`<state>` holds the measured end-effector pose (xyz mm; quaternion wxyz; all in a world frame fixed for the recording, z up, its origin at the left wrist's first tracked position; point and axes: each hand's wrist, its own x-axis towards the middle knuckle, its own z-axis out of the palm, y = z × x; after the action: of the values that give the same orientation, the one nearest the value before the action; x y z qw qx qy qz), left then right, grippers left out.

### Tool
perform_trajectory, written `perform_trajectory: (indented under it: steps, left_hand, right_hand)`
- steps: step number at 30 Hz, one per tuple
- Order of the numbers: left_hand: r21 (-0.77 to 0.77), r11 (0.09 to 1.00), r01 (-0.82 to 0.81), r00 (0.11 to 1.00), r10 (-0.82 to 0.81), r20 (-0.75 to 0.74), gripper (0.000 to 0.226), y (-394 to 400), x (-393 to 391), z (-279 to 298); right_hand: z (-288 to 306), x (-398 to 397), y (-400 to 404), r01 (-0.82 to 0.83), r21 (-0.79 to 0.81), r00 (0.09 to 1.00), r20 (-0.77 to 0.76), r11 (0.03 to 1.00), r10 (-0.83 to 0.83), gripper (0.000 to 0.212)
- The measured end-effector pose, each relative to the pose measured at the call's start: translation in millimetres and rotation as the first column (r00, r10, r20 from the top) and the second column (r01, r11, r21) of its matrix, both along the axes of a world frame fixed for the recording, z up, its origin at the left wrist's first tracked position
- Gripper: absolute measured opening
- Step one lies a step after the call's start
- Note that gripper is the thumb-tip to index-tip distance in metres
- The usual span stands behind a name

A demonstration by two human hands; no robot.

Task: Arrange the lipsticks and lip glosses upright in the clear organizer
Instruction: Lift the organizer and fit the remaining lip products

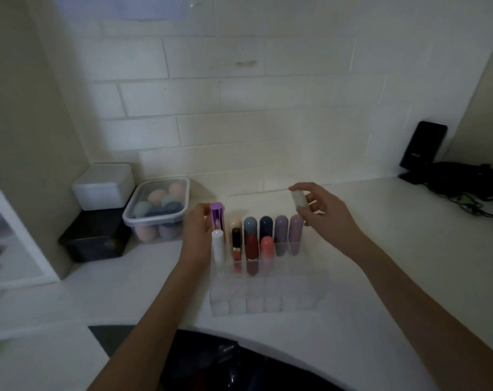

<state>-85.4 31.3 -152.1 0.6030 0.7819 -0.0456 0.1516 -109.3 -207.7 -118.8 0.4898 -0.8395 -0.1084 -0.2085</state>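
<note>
A clear organizer (267, 301) stands on the white counter, its front cells bare. Several tubes stand upright in its back rows: a white one (217, 245), a black-capped one (236, 238), a red one (251, 248), a coral one (267, 246), grey, navy and two lilac ones (296, 232). My left hand (196, 235) grips a purple tube (217, 218) at the organizer's back left corner. My right hand (327, 214) holds a pale grey-white tube (298, 198) in its fingertips, just above the back right corner.
A clear tub of makeup sponges (157, 210) sits left of the organizer, beside a white box (103, 187) stacked on a black box (95, 235). A black device and cables (451, 170) lie at the far right. The tiled wall is close behind.
</note>
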Motion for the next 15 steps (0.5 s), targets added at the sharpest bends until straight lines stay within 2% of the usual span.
perform_trajectory:
  steps: [1,4,6,9,12,15]
  left_hand:
    - [-0.006,1.0,-0.009,1.0,0.009,0.027,0.032,0.4,-10.4,1.0]
    - [-0.091,0.995,-0.047,0.998,0.05,0.03,0.015,1.5,-31.0,-0.6]
    - [-0.111,0.99,-0.085,0.994,0.091,0.053,0.01,1.8,-38.8,0.7]
    - [-0.089,0.989,-0.117,0.988,0.125,0.088,0.014,4.5,-45.4,-3.6]
    - [-0.058,0.99,-0.126,0.987,0.131,0.09,0.015,4.5,-50.2,-5.2]
    - [-0.028,0.993,-0.111,0.989,0.113,0.094,0.018,1.8,-54.5,-2.0]
  right_hand:
    - [-0.4,-7.3,-2.1,0.027,-0.005,0.999,0.025,1.0,-0.026,0.038]
    - [-4.5,-30.3,-8.2,0.111,-0.034,0.992,0.067,0.993,-0.109,0.042]
    - [-10.1,-45.5,-7.9,0.14,0.099,0.988,0.057,0.985,-0.146,0.043]
    - [-16.6,-63.6,-1.4,0.224,0.245,0.964,0.087,0.943,-0.252,0.029]
    - [-17.2,-75.1,8.3,0.235,0.307,0.949,0.133,0.922,-0.286,0.017]
    - [-13.5,-82.3,17.9,0.201,0.32,0.947,0.179,0.926,-0.268,0.024]
